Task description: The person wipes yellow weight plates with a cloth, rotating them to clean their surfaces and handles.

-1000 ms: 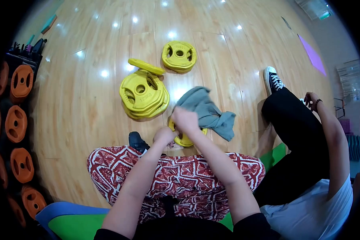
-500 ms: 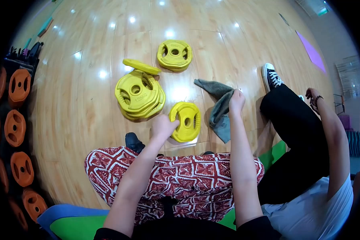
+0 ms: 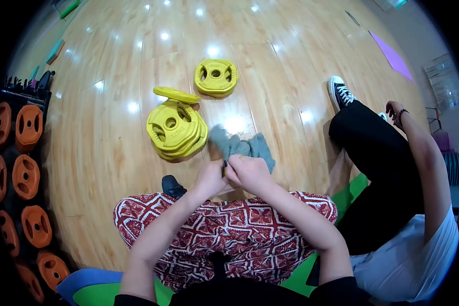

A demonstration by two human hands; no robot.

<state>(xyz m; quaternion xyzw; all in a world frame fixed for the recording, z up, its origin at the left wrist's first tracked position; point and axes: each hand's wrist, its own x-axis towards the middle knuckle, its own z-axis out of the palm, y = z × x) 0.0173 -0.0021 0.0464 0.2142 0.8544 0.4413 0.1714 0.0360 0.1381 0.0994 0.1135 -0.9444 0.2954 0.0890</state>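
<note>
Side by side in front of the patterned trousers are my two hands. My right hand (image 3: 249,172) is closed on a grey-green cloth (image 3: 245,148), which spreads out beyond the knuckles. My left hand (image 3: 211,178) is closed at the edge of a yellow plate, of which only a sliver shows between the hands; the cloth and hands hide the rest. A leaning stack of yellow weight plates (image 3: 174,130) lies on the floor to the left, with one plate (image 3: 176,95) tilted against its back. Farther off sits another small yellow pile (image 3: 215,77).
Orange plates (image 3: 36,226) fill a dark rack along the left. At the right sits another person, with black trousers (image 3: 380,153), a sneaker (image 3: 340,93) and a bent arm. Green and blue mats (image 3: 92,278) lie below. A purple mat (image 3: 391,55) is at the upper right.
My right hand has moved left with the cloth and now meets my left hand. The single yellow plate near my left hand is now mostly covered by the cloth and hands.
</note>
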